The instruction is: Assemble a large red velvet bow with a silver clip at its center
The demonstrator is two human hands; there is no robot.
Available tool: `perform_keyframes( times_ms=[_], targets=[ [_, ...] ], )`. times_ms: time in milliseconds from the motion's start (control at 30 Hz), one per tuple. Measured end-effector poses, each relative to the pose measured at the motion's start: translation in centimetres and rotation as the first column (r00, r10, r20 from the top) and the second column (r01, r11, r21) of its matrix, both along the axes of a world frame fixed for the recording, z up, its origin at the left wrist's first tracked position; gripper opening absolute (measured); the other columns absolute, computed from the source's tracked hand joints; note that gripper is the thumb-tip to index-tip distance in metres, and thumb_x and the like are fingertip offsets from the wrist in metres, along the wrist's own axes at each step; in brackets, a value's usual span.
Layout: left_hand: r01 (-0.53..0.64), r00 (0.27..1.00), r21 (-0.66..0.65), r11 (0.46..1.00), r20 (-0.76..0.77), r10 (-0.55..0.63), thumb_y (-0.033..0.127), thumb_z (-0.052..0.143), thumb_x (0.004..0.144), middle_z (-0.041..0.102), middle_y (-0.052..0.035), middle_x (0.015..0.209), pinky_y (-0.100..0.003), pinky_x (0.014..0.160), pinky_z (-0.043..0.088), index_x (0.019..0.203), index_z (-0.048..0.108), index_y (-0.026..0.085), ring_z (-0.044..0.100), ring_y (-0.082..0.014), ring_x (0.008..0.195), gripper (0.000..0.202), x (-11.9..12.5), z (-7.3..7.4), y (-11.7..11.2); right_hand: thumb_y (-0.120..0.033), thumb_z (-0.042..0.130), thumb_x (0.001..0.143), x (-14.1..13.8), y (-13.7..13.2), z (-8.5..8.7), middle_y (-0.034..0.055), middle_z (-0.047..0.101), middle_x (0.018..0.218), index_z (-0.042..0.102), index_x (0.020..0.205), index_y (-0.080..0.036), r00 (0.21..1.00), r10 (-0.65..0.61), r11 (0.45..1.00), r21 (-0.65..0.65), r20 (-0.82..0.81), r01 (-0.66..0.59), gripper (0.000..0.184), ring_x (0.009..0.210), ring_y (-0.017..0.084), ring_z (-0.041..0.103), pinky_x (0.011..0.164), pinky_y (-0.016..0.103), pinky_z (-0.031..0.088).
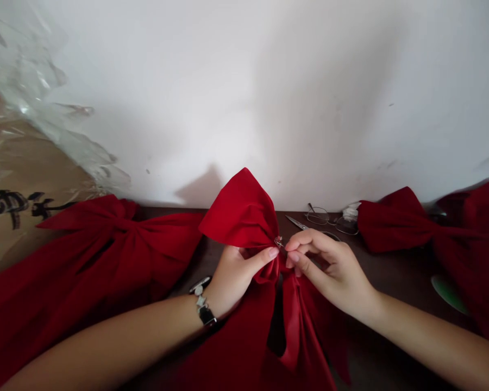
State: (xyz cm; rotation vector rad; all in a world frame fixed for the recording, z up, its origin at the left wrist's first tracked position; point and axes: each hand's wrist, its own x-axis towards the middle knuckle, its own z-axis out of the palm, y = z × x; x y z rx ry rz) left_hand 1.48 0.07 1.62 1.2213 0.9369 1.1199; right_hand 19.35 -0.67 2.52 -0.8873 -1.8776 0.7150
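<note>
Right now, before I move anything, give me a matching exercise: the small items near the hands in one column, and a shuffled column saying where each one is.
Items:
1. Scissors
2. Glasses
3. Bracelet
4. Metal fastener

Places:
A. Worn behind the left hand
B. Table by the wall, beyond the scissors
C. Middle bow's gathered centre, by the right hand
D. Table, partly behind the right hand

Pairs: 1-D, 2-B, 3-A, 4-C

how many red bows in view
3. The centre bow is pinched by the left hand and right hand. The left bow lies beside it; the right bow runs out of view, so more may be hidden there.
</note>
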Motion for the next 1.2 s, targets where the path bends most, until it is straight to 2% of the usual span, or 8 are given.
perform_keyframes(
  times_ms=[133, 267, 433, 567, 767, 967, 1100, 1200],
  targets=[
    [-0.006, 1.000, -0.009, 1.000, 0.020, 0.006, 0.031, 0.070, 0.074, 0.072, -0.0044, 0.088, -0.030, 0.082, 0.049, 0.081, 0.067, 0.015, 0.064, -0.0173, 0.084, 0.017, -0.2, -0.7, 1.1, -0.024, 0.056, 0.088, 0.0, 0.5, -0.1, 0.0016, 0.069, 0.070, 0.056, 0.097, -0.018, 0.998, -0.021, 0.996, -0.084, -0.057, 0.017, 0.010, 0.058, 0.012, 0.066, 0.060, 0.022, 0.055],
    [-0.055, 0.998, -0.106, 0.993, 0.000, 0.056, 0.036, 0.073, 0.070, 0.073, -0.0040, 0.092, -0.031, 0.086, 0.048, 0.083, 0.071, 0.017, 0.064, -0.0184, 0.089, 0.023, -0.2, -2.3, 1.9, -0.024, 0.058, 0.086, -0.1, 1.5, -1.1, 0.0003, 0.066, 0.065, 0.058, 0.080, -0.018, 0.997, -0.072, 0.991, -0.110, -0.006, 0.071, 0.009, 0.058, 0.011, 0.065, 0.058, 0.021, 0.054],
    [-0.158, 0.976, -0.348, 0.924, -0.195, 0.094, 0.047, 0.078, 0.061, 0.074, -0.0059, 0.095, -0.031, 0.081, 0.048, 0.084, 0.074, 0.017, 0.064, -0.0224, 0.091, 0.038, -0.2, -3.8, 2.3, -0.021, 0.054, 0.087, -0.3, 2.2, -3.5, 0.0033, 0.063, 0.075, 0.057, 0.080, -0.019, 0.983, -0.178, 0.982, 0.066, 0.042, 0.175, 0.008, 0.065, 0.014, 0.063, 0.062, 0.025, 0.053],
    [-0.115, 0.985, -0.291, 0.950, -0.158, 0.071, 0.045, 0.076, 0.064, 0.074, -0.0049, 0.092, -0.030, 0.079, 0.047, 0.081, 0.074, 0.016, 0.064, -0.0192, 0.084, 0.034, -0.1, -3.8, 2.4, -0.017, 0.052, 0.088, -0.4, 2.3, -4.5, 0.0094, 0.063, 0.104, 0.058, 0.083, -0.020, 0.976, -0.185, 0.960, 0.232, 0.115, 0.154, 0.008, 0.098, 0.020, 0.062, 0.083, 0.033, 0.052],
    [-0.145, 0.989, -0.302, 0.942, -0.030, 0.143, 0.043, 0.073, 0.068, 0.073, -0.0056, 0.088, -0.029, 0.077, 0.047, 0.081, 0.073, 0.013, 0.063, -0.0172, 0.080, 0.033, 0.2, -3.4, 2.5, -0.014, 0.048, 0.088, -0.3, 2.2, -4.7, 0.0104, 0.063, 0.114, 0.054, 0.086, -0.021, 0.969, -0.163, 0.965, 0.234, 0.187, 0.118, 0.009, 0.113, 0.021, 0.058, 0.092, 0.034, 0.049],
    [-0.098, 0.991, -0.374, 0.922, 0.051, 0.126, 0.044, 0.074, 0.067, 0.073, -0.0070, 0.085, -0.030, 0.077, 0.046, 0.076, 0.073, 0.012, 0.063, -0.0178, 0.077, 0.033, 0.2, -3.9, 2.6, -0.014, 0.047, 0.089, -0.1, 2.5, -5.0, 0.0091, 0.067, 0.104, 0.053, 0.087, -0.020, 0.972, -0.176, 0.967, 0.210, 0.158, 0.141, 0.008, 0.101, 0.020, 0.064, 0.086, 0.031, 0.051],
    [0.004, 0.989, -0.300, 0.954, 0.145, 0.042, 0.042, 0.070, 0.072, 0.072, -0.0044, 0.076, -0.029, 0.075, 0.047, 0.073, 0.071, 0.013, 0.062, -0.0148, 0.070, 0.029, 0.2, -3.7, 2.6, -0.015, 0.049, 0.088, 0.0, 2.8, -5.2, 0.0069, 0.068, 0.094, 0.054, 0.087, -0.020, 0.967, -0.218, 0.960, 0.209, 0.136, 0.187, 0.008, 0.088, 0.018, 0.066, 0.078, 0.029, 0.052],
    [0.001, 0.996, -0.263, 0.965, 0.091, 0.024, 0.043, 0.069, 0.074, 0.071, -0.0045, 0.073, -0.028, 0.074, 0.047, 0.071, 0.071, 0.013, 0.062, -0.0150, 0.069, 0.030, 0.1, -3.3, 2.5, -0.015, 0.050, 0.087, 0.1, 2.9, -5.3, 0.0053, 0.068, 0.089, 0.054, 0.086, -0.020, 0.964, -0.230, 0.960, 0.196, 0.133, 0.202, 0.007, 0.082, 0.017, 0.066, 0.074, 0.027, 0.052]
  ],
)
